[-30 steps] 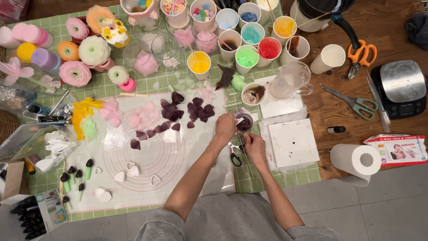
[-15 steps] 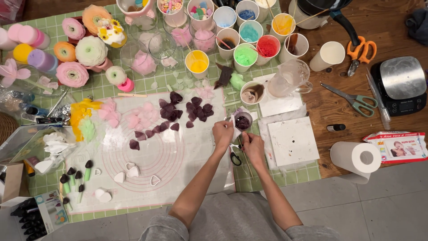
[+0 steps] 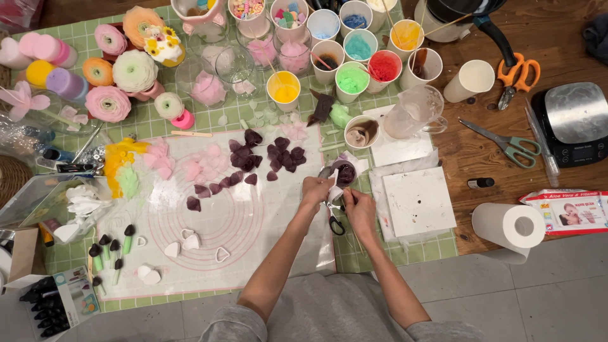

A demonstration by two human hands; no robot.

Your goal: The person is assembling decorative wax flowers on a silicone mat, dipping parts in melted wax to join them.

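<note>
Both hands meet at the right edge of a translucent silicone mat [image 3: 253,253] with pink circles. My left hand [image 3: 315,190] and my right hand [image 3: 360,208] pinch a small white scrap of tissue [image 3: 334,192] between them. It sits just below a small metal cup of dark purple liquid [image 3: 346,172]. Black-handled small scissors [image 3: 335,223] lie under the hands. Dark purple petals [image 3: 278,155] and pale pink petals [image 3: 202,166] are spread over the mat to the left.
Paper cups of coloured liquid [image 3: 352,79] crowd the far side, next to a clear jug [image 3: 415,113]. A white tile [image 3: 418,201], a paper roll [image 3: 510,227], grey scissors [image 3: 506,144], orange scissors [image 3: 516,75] and a scale [image 3: 573,123] sit right. Finished flowers [image 3: 130,69] stand far left.
My hands stay together at the small cup. The left hand has drawn slightly nearer to me, and the white scrap now shows between the fingers.
</note>
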